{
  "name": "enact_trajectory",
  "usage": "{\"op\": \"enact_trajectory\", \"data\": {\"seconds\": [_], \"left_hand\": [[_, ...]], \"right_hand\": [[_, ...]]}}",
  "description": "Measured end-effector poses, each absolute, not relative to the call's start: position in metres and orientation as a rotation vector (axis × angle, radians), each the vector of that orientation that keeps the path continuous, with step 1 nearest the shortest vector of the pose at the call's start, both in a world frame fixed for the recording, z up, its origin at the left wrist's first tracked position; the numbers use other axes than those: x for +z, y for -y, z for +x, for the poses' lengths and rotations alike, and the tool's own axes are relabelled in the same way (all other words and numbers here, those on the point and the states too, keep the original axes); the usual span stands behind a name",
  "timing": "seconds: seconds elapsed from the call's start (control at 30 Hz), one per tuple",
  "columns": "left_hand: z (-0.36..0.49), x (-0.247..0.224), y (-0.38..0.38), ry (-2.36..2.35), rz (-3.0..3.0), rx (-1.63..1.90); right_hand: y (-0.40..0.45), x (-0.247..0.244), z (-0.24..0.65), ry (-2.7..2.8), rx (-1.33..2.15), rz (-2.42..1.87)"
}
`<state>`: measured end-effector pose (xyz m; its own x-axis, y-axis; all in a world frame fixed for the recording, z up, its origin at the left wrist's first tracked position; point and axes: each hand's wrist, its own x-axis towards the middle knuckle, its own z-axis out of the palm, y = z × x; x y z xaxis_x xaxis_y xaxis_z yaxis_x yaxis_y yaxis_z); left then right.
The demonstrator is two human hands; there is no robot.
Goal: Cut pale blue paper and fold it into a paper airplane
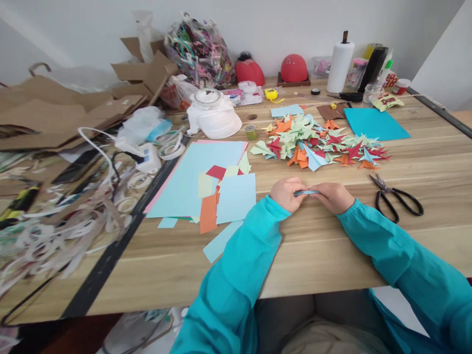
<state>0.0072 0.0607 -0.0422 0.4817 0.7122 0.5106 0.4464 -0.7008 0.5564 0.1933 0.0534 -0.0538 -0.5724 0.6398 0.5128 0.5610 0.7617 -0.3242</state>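
Between my two hands is a small folded piece of light blue paper (pixel 307 192), seen edge-on. My left hand (pixel 288 193) pinches its left end, and my right hand (pixel 335 196) closes on the right end. Just beyond them lies a heap of folded paper shapes (pixel 313 140) in pale green, orange, red and light blue. To the left, a light blue paper square (pixel 236 197) rests over loose scraps, among them an orange strip (pixel 209 213) and a pale blue strip (pixel 222 241). Black-handled scissors (pixel 394 194) lie partly open to the right of my right hand.
Large blue and pink sheets (pixel 177 187) lie at the left. Tangled white ribbons (pixel 73 231) and flattened cardboard (pixel 66 115) crowd the far left. A teal sheet (pixel 376 123), a white bottle (pixel 340 68) and a yellow tape measure (pixel 271 94) stand or lie toward the back.
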Motion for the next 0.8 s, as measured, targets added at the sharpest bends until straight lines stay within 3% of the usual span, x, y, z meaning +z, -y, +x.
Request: {"op": "enact_trajectory", "data": {"seconds": [0.57, 0.8], "left_hand": [[0.0041, -0.0378, -0.062, -0.954, 2.57, 0.902], [0.0063, -0.0393, -0.0609, -0.999, 2.377, 1.093]], "right_hand": [[-0.0521, -0.0498, 0.1938, 2.305, 0.28, -0.873], [-0.0541, -0.0481, 0.194, 2.15, 0.437, -0.99]]}}
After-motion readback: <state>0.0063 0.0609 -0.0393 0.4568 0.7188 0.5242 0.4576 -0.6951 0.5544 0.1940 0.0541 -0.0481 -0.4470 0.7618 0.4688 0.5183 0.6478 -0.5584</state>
